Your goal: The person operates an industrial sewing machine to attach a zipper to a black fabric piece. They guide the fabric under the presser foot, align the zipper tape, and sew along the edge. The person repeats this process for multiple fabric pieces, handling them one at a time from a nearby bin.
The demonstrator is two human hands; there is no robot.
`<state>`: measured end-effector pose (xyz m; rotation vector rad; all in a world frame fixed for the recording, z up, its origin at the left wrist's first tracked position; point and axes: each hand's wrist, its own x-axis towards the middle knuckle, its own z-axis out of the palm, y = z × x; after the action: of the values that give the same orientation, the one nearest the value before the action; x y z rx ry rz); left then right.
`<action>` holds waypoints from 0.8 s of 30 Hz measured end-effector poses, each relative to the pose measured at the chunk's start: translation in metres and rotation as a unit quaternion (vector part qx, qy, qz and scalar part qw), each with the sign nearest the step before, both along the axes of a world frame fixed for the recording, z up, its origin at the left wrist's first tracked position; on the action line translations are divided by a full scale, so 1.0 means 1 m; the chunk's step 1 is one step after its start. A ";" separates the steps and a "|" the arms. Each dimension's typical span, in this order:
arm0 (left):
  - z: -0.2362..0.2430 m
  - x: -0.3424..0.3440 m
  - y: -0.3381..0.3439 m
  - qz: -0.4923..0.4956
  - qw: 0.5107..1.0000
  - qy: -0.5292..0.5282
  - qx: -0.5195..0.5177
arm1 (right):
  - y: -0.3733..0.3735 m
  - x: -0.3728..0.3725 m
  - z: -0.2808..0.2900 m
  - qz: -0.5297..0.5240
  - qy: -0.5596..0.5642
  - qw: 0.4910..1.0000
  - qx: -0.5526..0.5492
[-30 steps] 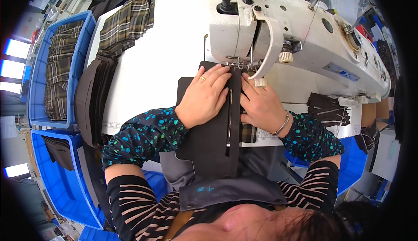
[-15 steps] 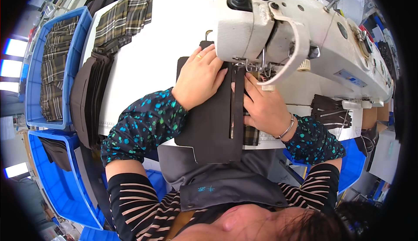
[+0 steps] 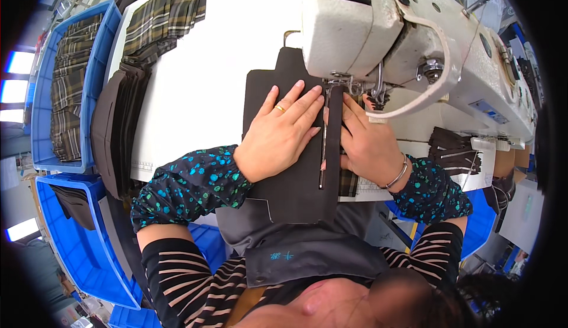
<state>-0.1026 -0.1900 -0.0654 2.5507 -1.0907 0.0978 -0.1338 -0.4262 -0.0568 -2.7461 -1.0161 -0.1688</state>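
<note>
Resting on smooth dark fabric (image 3: 296, 195), hands (image 3: 278, 141) astride a slim zipper (image 3: 323, 144).

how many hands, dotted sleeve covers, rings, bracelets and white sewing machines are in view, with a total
Hands: 2 (left hand, right hand)
Dotted sleeve covers: 2
Ring: 1
Bracelet: 1
White sewing machine: 1
Total: 7

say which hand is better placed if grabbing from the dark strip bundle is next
Probably the right hand: it is nearer the dark strip bundle, while the left hand lies farther off, on the dark panel.
</note>
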 end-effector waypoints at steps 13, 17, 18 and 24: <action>0.001 0.005 0.000 0.000 1.000 -0.022 0.015 | 0.000 0.000 0.004 -0.007 0.014 1.000 -0.007; 0.002 0.005 0.000 -0.003 0.999 -0.029 0.022 | 0.000 0.000 0.005 0.001 0.013 1.000 -0.005; 0.003 0.006 0.000 -0.003 0.999 -0.031 0.026 | 0.000 0.001 0.004 0.003 0.010 1.000 -0.005; 0.009 0.009 -0.001 -0.006 0.998 -0.039 0.044 | 0.000 0.000 0.002 -0.002 0.012 1.000 -0.003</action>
<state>-0.0934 -0.1913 -0.0568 2.6377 -1.1643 0.1496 -0.1338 -0.4261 -0.0548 -2.7487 -1.0080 -0.1344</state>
